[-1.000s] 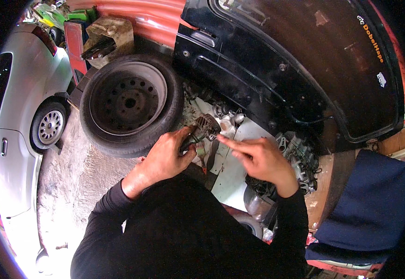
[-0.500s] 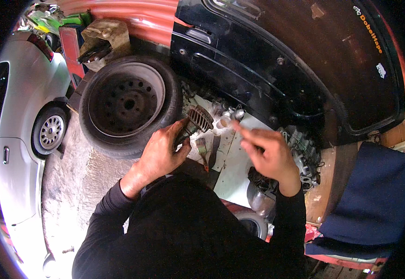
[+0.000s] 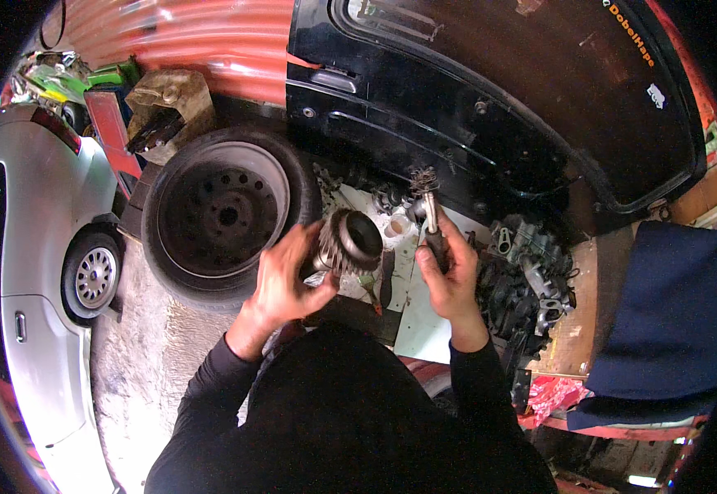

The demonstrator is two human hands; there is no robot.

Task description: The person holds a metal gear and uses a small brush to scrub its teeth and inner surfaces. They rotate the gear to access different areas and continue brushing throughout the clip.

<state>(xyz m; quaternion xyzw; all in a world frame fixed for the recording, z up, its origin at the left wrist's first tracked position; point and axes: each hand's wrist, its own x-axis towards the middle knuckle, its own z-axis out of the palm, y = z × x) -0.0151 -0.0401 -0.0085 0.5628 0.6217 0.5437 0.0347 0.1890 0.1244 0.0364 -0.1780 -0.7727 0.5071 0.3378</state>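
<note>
My left hand (image 3: 284,276) is closed round the shaft side of a toothed metal gear (image 3: 346,243), its hollow round face tilted up and to the right. To the right, my right hand (image 3: 452,276) grips the handle of a small brush (image 3: 432,212) and holds it upright, ragged dark bristles at the top. The brush and the gear are apart. Below them on the white board (image 3: 424,317) lie a paintbrush (image 3: 369,284) with an orange handle tip and a dark flat tool (image 3: 386,277). A small round cup (image 3: 396,226) stands behind these.
A wheel with tyre (image 3: 301,177) lies at my left. Beyond the board stands a black vehicle door panel (image 3: 424,132). Metal engine parts (image 3: 531,267) are piled at the right, with dark blue cloth (image 3: 663,313) farther right. A silver car (image 3: 37,247) stands far left.
My left hand has turned the gear so its hollow face shows. My right hand, blurred before, has moved left and now holds the brush upright. The whole view has shifted slightly.
</note>
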